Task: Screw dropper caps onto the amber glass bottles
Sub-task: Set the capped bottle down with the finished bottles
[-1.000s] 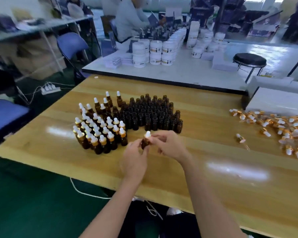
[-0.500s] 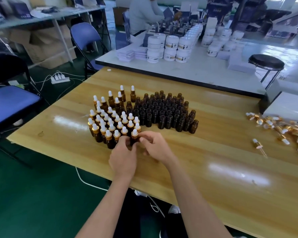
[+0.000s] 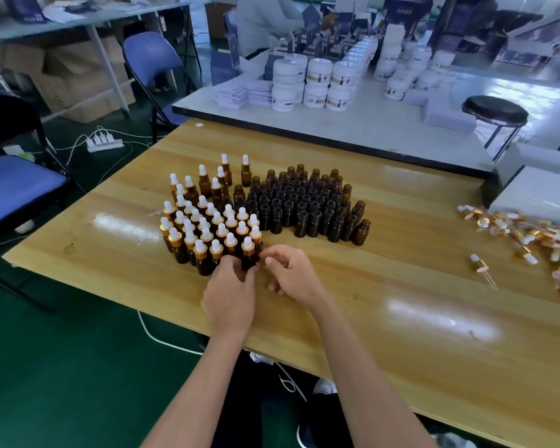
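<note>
Capped amber bottles [image 3: 204,227]: clustered at left of table [image 3: 369,286], finished stock grouped together. Left hand [image 3: 230,295]: fingers gripping lower body of front-row capped bottle [image 3: 248,253], apparently to seat it at cluster edge. Right hand [image 3: 291,276]: fingers loosely curled just beside same bottle, nothing visibly held. Uncapped bottles [image 3: 304,205]: packed block adjoining on right, next in queue. Loose dropper caps [image 3: 524,234]: pile at far right, on right-hand side for pickup.

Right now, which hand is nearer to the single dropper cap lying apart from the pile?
Right. The right hand lies to the left of that dropper cap; the left hand is even farther left, fingers on the front capped bottle.
</note>
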